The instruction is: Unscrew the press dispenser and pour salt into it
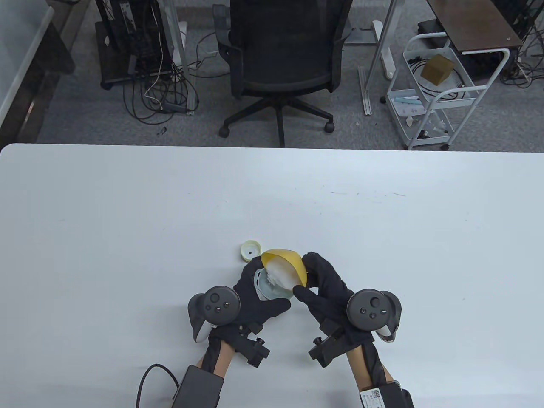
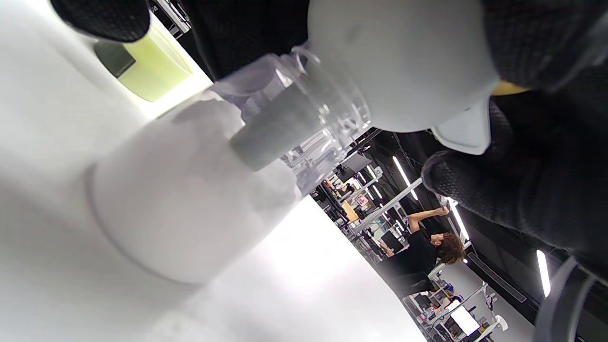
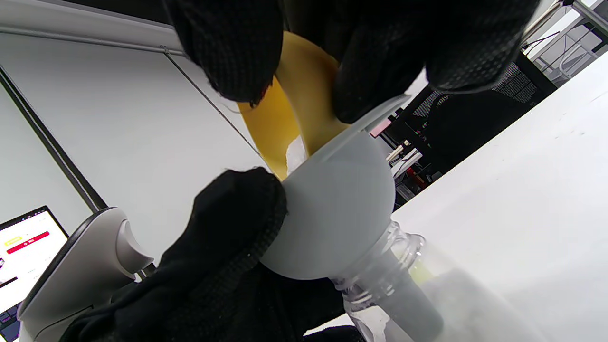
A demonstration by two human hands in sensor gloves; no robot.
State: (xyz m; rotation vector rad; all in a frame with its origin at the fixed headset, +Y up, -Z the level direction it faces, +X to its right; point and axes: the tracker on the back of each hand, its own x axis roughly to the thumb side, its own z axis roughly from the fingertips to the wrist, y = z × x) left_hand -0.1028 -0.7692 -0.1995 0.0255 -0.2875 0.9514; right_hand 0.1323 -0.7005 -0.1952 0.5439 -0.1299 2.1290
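Observation:
A clear dispenser bottle (image 2: pixel 190 199) stands on the white table, partly filled with white salt. A grey funnel (image 1: pixel 272 291) sits in its neck, also in the left wrist view (image 2: pixel 408 61) and right wrist view (image 3: pixel 337 209). My left hand (image 1: pixel 265 287) grips the funnel. My right hand (image 1: pixel 307 276) holds a yellow bowl (image 1: pixel 289 260), also in the right wrist view (image 3: pixel 304 90), tilted over the funnel. Salt (image 1: pixel 278 274) lies at its lip. The pale yellow-green cap (image 1: pixel 250 250) lies on the table just behind, also in the left wrist view (image 2: pixel 152 66).
The white table (image 1: pixel 382 233) stretches wide to the left, right and back. A black office chair (image 1: pixel 282 55) and a white cart (image 1: pixel 437 89) stand beyond the far edge. A black cable (image 1: pixel 146 378) runs at the near left.

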